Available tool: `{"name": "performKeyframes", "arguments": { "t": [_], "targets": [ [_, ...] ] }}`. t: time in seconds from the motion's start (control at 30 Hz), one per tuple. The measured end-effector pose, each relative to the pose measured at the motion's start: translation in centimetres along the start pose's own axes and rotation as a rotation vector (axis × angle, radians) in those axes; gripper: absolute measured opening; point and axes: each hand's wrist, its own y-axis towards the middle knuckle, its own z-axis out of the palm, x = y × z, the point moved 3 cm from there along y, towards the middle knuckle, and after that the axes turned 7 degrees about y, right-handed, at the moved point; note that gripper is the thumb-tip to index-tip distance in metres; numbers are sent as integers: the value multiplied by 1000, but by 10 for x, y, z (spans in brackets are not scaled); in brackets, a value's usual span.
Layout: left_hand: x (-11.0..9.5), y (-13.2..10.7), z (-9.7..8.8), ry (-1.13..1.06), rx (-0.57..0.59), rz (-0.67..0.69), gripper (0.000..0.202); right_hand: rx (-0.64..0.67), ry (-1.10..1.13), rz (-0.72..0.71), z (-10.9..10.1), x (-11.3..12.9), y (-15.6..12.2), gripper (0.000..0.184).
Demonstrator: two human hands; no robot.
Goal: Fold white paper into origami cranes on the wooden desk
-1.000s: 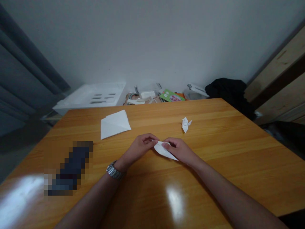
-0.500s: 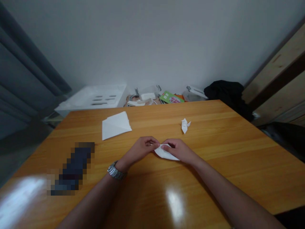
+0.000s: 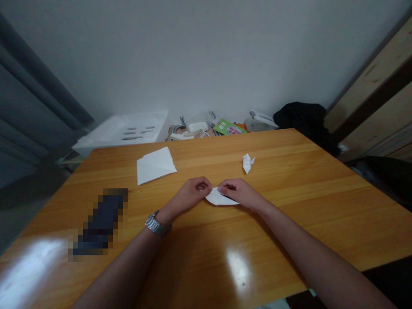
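Observation:
A folded piece of white paper (image 3: 220, 199) lies between my hands over the middle of the wooden table. My left hand (image 3: 193, 192), with a metal-band watch (image 3: 156, 223) on its wrist, pinches the paper's left end between thumb and fingertips. From the other side, my right hand (image 3: 240, 193) grips the upper right part, its thumb on top. The fingers of both hands partly cover the paper. Beyond my right hand stands a small folded white paper figure (image 3: 247, 163).
White paper sheets (image 3: 156, 166) lie at the table's far left. Nearer, a dark pixelated object (image 3: 102, 221) rests on the table (image 3: 206, 262). Behind the far edge are a white foam tray (image 3: 138, 126), a green booklet (image 3: 229, 127) and a black cloth (image 3: 301, 116).
The camera view has tilted slightly, so everything sits a little higher in the picture. My fingertips are slightly farther apart on the paper, and both hands keep hold of it.

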Motion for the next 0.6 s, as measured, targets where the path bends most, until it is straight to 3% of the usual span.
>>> {"name": "performKeyframes", "arguments": {
  "t": [0.33, 0.6],
  "targets": [
    [-5, -5, 2, 49, 98, 37, 24, 110, -13, 69, -1, 2, -4, 41],
    [-5, -2, -4, -78, 123, -50, 26, 119, -7, 48, -6, 6, -5, 43]
  ]
}}
